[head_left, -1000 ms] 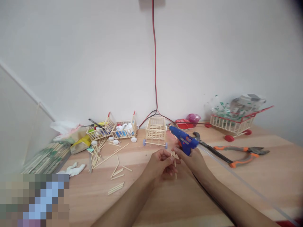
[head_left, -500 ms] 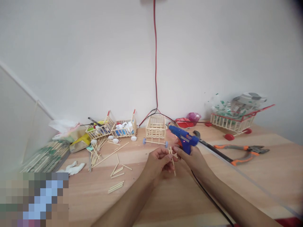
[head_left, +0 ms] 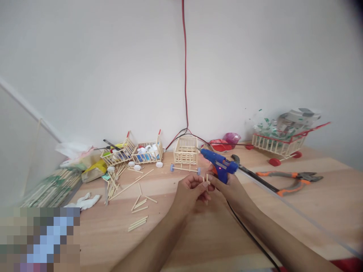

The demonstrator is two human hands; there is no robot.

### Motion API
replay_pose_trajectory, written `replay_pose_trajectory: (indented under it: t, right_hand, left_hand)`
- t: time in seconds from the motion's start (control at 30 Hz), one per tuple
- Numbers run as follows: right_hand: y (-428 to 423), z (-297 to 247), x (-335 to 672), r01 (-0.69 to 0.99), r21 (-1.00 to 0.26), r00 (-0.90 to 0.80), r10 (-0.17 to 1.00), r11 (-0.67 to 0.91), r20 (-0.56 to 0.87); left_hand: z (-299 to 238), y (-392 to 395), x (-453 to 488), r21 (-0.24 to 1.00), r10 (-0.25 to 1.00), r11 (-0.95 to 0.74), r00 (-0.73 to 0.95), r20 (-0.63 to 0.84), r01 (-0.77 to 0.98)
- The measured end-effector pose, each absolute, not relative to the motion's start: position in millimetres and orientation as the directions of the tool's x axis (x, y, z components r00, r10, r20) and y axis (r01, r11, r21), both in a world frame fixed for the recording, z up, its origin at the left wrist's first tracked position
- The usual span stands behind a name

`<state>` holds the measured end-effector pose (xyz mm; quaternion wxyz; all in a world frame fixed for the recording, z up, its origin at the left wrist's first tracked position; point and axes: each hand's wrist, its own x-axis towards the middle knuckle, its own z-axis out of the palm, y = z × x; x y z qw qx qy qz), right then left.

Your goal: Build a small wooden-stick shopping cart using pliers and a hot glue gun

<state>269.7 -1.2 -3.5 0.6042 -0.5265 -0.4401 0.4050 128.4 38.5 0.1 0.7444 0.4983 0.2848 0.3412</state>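
Note:
Short wooden sticks (head_left: 207,178) are pinched in my left hand (head_left: 195,186), its fingers closed; how they join is too small to tell. Close beside it, my right hand (head_left: 230,187) is closed around the handle of a blue hot glue gun (head_left: 219,163), whose nozzle points up and to the left. A small red light shows on the gun. My right thumb or fingertips come up against the sticks. Just beyond my hands stands a small wooden-stick cart (head_left: 186,153) with blue-grey wheels.
Loose cut sticks (head_left: 140,204) lie to the left, near two filled stick carts (head_left: 147,152). Orange-handled pliers (head_left: 295,179) and a black bar tool (head_left: 255,175) lie right. A red-rimmed cart (head_left: 279,145) stands at the back right. The glue gun's cord (head_left: 249,234) runs toward me.
The sticks between my fingers have turned: two short ends now stand side by side, where one long stick slanted downward before. The glue gun stays in my right hand. The view shifts slightly.

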Motion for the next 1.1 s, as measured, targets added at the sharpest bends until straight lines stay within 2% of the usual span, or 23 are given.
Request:
replay_pose_trajectory:
  t: [0.1, 0.33, 0.67, 0.9, 1.1]
  right_hand:
    - [-1.7, -3.2, 273.6, 0.029, -0.99, 0.311, 0.94, 0.141, 0.143]
    - [-4.6, -6.4, 282.0, 0.021, -0.985, 0.263, 0.95, 0.169, 0.168]
    - [-4.0, -9.5, 278.5, 0.131, -0.968, 0.248, 0.939, 0.212, 0.239]
    - [-3.6, -14.2, 275.6, 0.251, -0.95, 0.22, 0.944, 0.187, 0.244]
    - [-3.5, -17.0, 272.6, 0.224, -0.961, 0.22, 0.952, 0.161, 0.211]
  left_hand:
    - [2.2, 40.2, 125.3, 0.949, 0.807, 0.239, 0.586, -0.076, -0.206]
    - [8.1, 47.4, 112.1, 0.944, 0.863, 0.209, 0.502, -0.056, -0.254]
    - [13.9, 42.9, 110.8, 0.841, 0.84, 0.365, 0.531, -0.112, -0.4]
    - [12.5, 43.3, 114.5, 0.775, 0.844, 0.376, 0.533, -0.06, -0.508]
    - [9.6, 40.8, 118.9, 0.77, 0.859, 0.363, 0.509, -0.057, -0.525]
